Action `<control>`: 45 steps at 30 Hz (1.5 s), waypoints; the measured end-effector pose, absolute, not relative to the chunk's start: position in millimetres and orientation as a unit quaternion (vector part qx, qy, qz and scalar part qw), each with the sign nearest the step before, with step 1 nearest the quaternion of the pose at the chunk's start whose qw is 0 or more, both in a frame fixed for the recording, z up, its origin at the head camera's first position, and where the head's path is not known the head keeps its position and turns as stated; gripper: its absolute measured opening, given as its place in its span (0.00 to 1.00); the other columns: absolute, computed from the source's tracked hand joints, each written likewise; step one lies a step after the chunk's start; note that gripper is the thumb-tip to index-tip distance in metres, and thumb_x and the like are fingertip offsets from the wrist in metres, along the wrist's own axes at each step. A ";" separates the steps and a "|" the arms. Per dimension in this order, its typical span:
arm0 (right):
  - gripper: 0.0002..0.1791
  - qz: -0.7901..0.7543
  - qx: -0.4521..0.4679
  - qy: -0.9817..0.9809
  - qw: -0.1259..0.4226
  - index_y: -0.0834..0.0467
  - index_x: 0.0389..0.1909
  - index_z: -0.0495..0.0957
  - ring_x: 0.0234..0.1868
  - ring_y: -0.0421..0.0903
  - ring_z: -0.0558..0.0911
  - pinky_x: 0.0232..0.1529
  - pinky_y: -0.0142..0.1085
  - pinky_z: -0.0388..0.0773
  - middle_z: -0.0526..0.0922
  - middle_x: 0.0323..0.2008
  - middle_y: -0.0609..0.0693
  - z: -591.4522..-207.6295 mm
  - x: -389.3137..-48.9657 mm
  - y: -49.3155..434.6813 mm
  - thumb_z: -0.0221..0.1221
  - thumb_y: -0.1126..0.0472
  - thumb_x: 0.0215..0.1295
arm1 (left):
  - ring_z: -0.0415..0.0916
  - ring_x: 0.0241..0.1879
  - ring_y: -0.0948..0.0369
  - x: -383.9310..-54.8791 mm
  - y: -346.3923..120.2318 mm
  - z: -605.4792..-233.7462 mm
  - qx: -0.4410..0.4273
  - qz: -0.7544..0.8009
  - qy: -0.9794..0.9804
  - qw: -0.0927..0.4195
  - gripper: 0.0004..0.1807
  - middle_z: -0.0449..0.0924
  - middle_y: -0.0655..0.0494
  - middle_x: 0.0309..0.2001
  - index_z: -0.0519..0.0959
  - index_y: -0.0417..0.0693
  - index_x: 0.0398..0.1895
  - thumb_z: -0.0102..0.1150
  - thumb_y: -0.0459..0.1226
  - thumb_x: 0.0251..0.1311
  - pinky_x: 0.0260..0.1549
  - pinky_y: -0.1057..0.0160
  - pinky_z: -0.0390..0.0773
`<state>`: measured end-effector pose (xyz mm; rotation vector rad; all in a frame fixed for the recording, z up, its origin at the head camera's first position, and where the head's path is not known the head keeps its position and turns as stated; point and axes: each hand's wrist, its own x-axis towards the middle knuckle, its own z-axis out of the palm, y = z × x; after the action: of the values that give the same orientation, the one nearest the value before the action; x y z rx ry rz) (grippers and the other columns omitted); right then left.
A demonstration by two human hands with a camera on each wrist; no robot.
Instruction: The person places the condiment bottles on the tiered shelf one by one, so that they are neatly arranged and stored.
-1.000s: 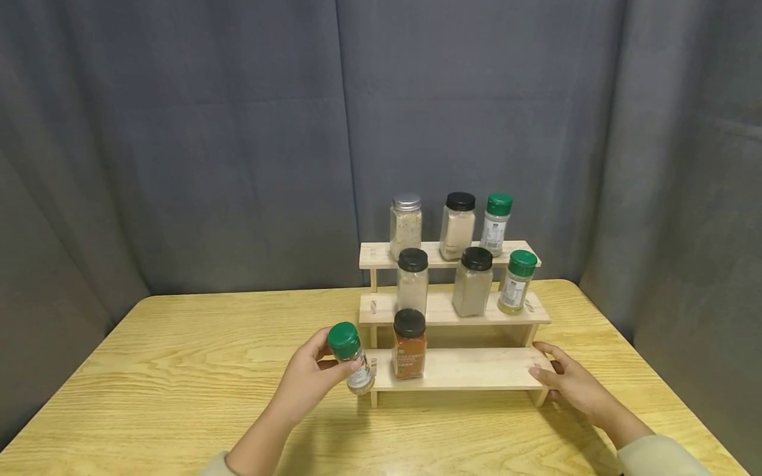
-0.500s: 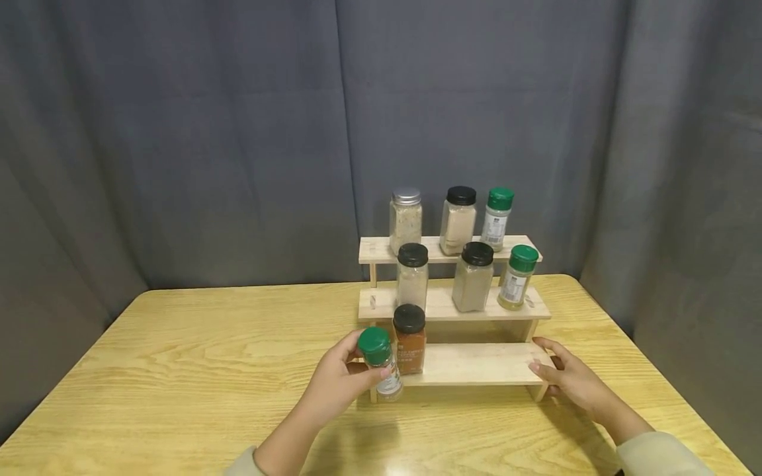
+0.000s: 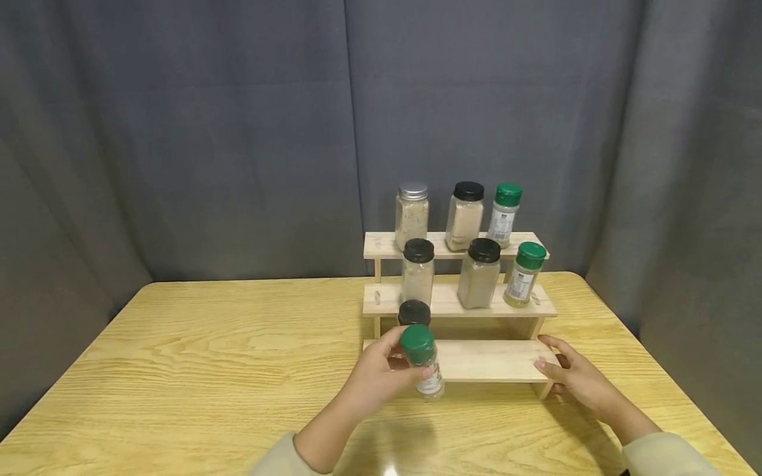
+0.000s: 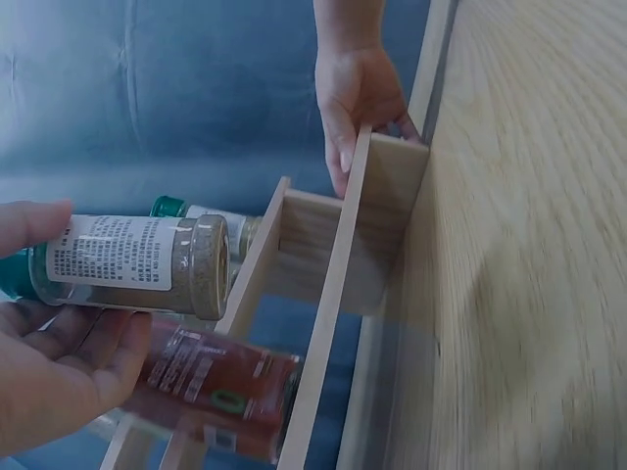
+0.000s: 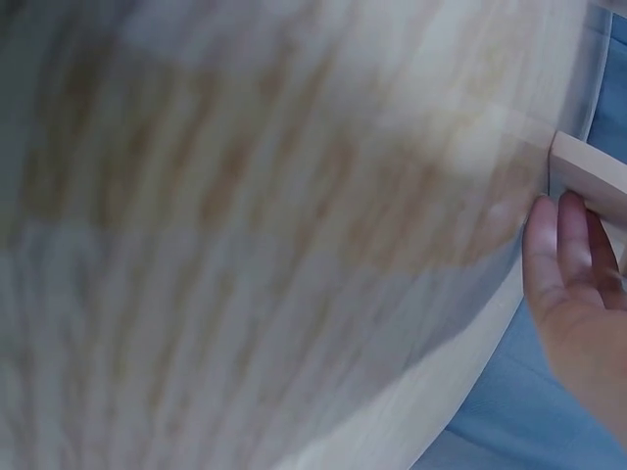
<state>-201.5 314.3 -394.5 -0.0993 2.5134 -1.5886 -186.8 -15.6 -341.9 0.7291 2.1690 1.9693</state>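
My left hand (image 3: 372, 380) grips a green-lidded spice jar (image 3: 430, 378) in front of the bottom shelf of a three-tier wooden rack (image 3: 488, 360). In the left wrist view that spice jar (image 4: 113, 257) shows a printed white label and brown contents, with thumb and fingers on either side. Behind it, a black-lidded jar of red spice (image 4: 220, 392) stands on the bottom shelf; in the head view mostly its black lid (image 3: 414, 312) shows. My right hand (image 3: 580, 383) holds the right end of the bottom shelf, thumb on top; its fingers (image 5: 573, 245) reach the wood in the right wrist view.
The middle shelf bears two black-lidded jars (image 3: 479, 281) and a green-lidded one (image 3: 524, 274). On the top shelf stand a silver-lidded jar (image 3: 412, 218), a black-lidded jar (image 3: 465, 218) and a green-lidded jar (image 3: 503, 217). Grey curtains (image 3: 238, 145) surround the wooden table (image 3: 208, 357).
My left hand has carried the green-lidded spice jar rightward, from the rack's left end to in front of the red spice jar, now largely covering it. The right hand keeps its hold.
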 end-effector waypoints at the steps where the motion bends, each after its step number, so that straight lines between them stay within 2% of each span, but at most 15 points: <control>1: 0.35 -0.536 -0.033 0.840 0.084 0.66 0.62 0.42 0.38 0.48 0.73 0.35 0.39 0.73 0.66 0.45 0.67 -394.7 -201.6 314.3 0.49 0.58 0.62 | 0.72 0.36 0.59 -186.6 -13.3 -341.9 0.239 0.655 0.714 0.064 0.24 0.74 0.54 0.38 0.70 0.49 0.50 0.62 0.35 0.46 0.35 0.61 0.73; 8: 0.36 -0.541 -0.034 0.836 0.086 0.66 0.63 0.41 0.38 0.48 0.73 0.35 0.38 0.74 0.65 0.47 0.68 -394.9 -201.4 314.5 0.49 0.57 0.63 | 0.73 0.36 0.59 -184.4 0.9 -336.9 0.243 0.657 0.710 0.072 0.24 0.75 0.53 0.39 0.69 0.46 0.50 0.61 0.32 0.47 0.36 0.62 0.72; 15: 0.36 -0.543 -0.033 0.834 0.092 0.65 0.63 0.40 0.39 0.49 0.73 0.37 0.39 0.73 0.65 0.47 0.68 -394.2 -200.2 314.9 0.49 0.57 0.63 | 0.74 0.34 0.61 -190.7 20.0 -342.9 0.244 0.672 0.693 0.099 0.23 0.75 0.55 0.39 0.71 0.49 0.49 0.62 0.32 0.46 0.32 0.63 0.74; 22: 0.36 -0.549 -0.039 0.830 0.091 0.66 0.63 0.40 0.39 0.49 0.73 0.35 0.39 0.74 0.66 0.47 0.68 -393.4 -202.0 314.5 0.49 0.58 0.63 | 0.74 0.34 0.63 -195.2 34.4 -343.7 0.247 0.652 0.709 0.104 0.22 0.74 0.58 0.38 0.71 0.52 0.48 0.62 0.34 0.46 0.30 0.66 0.75; 27: 0.35 -0.548 -0.036 0.831 0.087 0.66 0.63 0.40 0.39 0.48 0.73 0.36 0.39 0.73 0.65 0.47 0.68 -394.2 -200.1 314.2 0.48 0.58 0.63 | 0.73 0.36 0.64 -201.7 43.8 -344.2 0.254 0.630 0.727 0.102 0.24 0.73 0.62 0.40 0.70 0.54 0.49 0.63 0.35 0.46 0.31 0.68 0.74; 34: 0.36 -0.545 -0.030 0.834 0.088 0.66 0.63 0.41 0.39 0.49 0.73 0.36 0.39 0.74 0.65 0.47 0.69 -394.8 -197.9 316.1 0.49 0.57 0.63 | 0.73 0.35 0.64 -209.2 55.8 -346.0 0.253 0.624 0.730 0.116 0.27 0.72 0.63 0.41 0.67 0.57 0.53 0.62 0.35 0.47 0.27 0.68 0.75; 45: 0.37 -0.542 -0.037 0.835 0.088 0.66 0.63 0.42 0.38 0.47 0.73 0.35 0.38 0.73 0.67 0.46 0.67 -394.2 -200.5 315.4 0.50 0.56 0.62 | 0.71 0.37 0.66 -216.4 69.8 -350.0 0.241 0.612 0.748 0.086 0.30 0.73 0.67 0.40 0.68 0.60 0.54 0.62 0.32 0.45 0.30 0.69 0.72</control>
<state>-200.5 315.4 -394.2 -0.1098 2.4848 -1.6137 -216.4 69.8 -350.0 0.7183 2.2297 1.8245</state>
